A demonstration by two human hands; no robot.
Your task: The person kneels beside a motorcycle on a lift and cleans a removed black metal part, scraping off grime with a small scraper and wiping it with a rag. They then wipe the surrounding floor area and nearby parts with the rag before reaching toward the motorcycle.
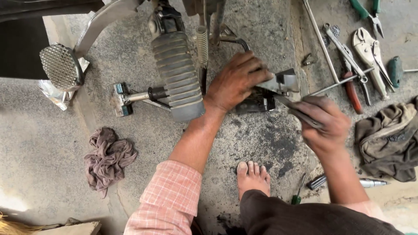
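Observation:
My left hand grips a grey metal bracket that sits on a black footpeg part under a motorcycle. My right hand is closed around a flat metal tool, whose tip points into the bracket. The ribbed rubber footrest of the motorcycle hangs just left of my left hand. A coil spring stands behind it. My bare foot rests on the oil-stained concrete below both hands.
Pliers, locking pliers, a long rod and a red-handled tool lie at the upper right. A dirty cloth lies at right, a crumpled rag at left. A green screwdriver and a pen-like tool lie near my foot.

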